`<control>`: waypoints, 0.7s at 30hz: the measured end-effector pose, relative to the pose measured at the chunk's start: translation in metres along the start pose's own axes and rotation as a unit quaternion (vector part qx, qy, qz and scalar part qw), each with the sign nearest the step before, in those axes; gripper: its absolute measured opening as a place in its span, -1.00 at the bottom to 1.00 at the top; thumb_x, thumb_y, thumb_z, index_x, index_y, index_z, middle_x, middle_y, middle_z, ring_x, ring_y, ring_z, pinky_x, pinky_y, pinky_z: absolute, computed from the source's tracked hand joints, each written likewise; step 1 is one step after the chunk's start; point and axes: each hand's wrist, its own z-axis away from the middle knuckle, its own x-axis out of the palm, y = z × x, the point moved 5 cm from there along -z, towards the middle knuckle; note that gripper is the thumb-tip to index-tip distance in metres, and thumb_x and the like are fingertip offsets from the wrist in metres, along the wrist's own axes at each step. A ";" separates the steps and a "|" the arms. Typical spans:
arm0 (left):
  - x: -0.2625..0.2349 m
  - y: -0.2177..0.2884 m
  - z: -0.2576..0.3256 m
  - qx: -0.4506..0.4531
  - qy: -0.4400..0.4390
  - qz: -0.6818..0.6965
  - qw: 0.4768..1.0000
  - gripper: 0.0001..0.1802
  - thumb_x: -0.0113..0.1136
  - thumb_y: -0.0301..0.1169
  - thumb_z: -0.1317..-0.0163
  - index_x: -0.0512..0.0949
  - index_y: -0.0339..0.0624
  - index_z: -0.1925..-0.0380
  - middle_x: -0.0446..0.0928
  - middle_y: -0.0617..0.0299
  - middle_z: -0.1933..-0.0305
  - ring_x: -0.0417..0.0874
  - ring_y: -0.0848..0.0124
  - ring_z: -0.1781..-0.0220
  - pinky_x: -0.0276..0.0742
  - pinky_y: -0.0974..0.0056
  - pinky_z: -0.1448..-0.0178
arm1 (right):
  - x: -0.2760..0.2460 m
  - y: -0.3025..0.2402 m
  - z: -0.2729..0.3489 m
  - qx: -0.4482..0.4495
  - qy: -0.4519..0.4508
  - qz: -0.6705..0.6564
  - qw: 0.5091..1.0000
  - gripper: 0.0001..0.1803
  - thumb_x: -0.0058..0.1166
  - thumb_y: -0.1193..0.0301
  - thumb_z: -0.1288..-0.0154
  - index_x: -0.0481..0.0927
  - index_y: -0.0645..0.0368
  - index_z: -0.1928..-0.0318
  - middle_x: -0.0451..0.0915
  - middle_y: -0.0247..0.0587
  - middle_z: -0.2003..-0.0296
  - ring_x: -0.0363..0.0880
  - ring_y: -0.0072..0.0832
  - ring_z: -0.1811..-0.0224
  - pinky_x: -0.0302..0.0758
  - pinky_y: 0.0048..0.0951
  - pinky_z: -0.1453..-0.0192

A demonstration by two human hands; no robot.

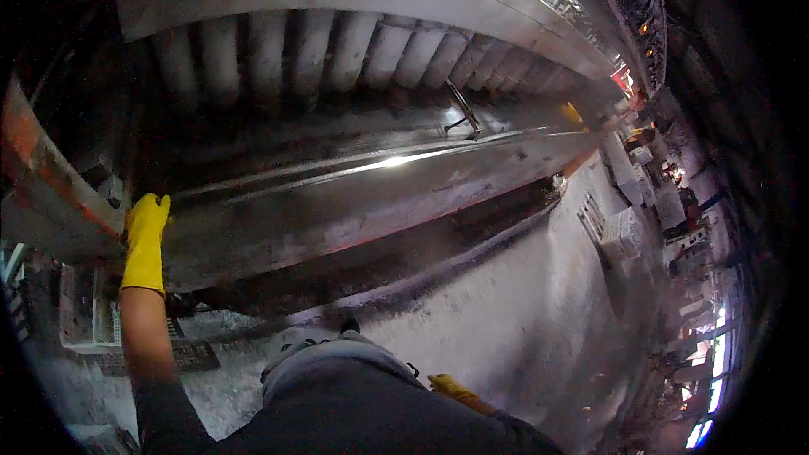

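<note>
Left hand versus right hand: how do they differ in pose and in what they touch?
The left hand is raised, arm outstretched, resting on the edge of the long metal machine bed; the right hand hangs low beside the body, touching nothing visible and partly hidden. Both wear yellow gloves.

— What sort of place is shown?

— A factory hall is shown. A long steel machine bed [354, 202] is seen running far into the distance, with a row of heavy grey rollers [371, 55] set along its far edge.

— What else marks it as such?

— A dusty concrete floor [522, 312], stacked pallets [624, 232] and dim overhead lighting are seen.
</note>
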 end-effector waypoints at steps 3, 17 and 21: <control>0.017 0.005 -0.004 -0.076 0.029 0.054 0.995 -0.44 0.14 0.06 -0.41 0.65 -0.14 -0.14 0.68 -0.05 -0.18 0.68 -0.06 -0.21 0.51 -0.08 -0.31 | -0.050 -0.044 -0.045 -0.062 0.061 0.013 0.996 -0.53 0.26 0.01 -0.39 0.69 0.25 0.18 0.60 -0.31 0.48 0.52 -0.48 0.49 0.42 -0.35 0.41; 0.055 -0.063 -0.054 -0.078 0.107 0.052 0.990 -0.34 0.17 0.09 -0.42 0.60 -0.27 -0.22 0.61 -0.18 -0.26 0.62 -0.14 -0.27 0.52 -0.05 -0.32 | -0.168 -0.706 0.036 -0.622 0.347 0.012 0.702 -0.32 0.24 0.10 -0.42 0.52 0.37 -0.33 0.66 0.16 -0.16 0.62 -0.02 -0.23 0.51 -0.13 -0.32; 0.074 -0.100 -0.077 -0.029 0.139 0.113 0.983 -0.30 0.13 0.15 -0.43 0.59 -0.25 -0.23 0.59 -0.23 -0.28 0.60 -0.15 -0.30 0.51 -0.05 -0.34 | -0.154 -0.753 -0.024 -0.472 0.360 0.349 0.725 -0.47 0.11 -0.04 -0.38 0.73 0.03 -0.14 0.78 -0.09 0.03 0.72 -0.09 -0.10 0.56 -0.06 -0.24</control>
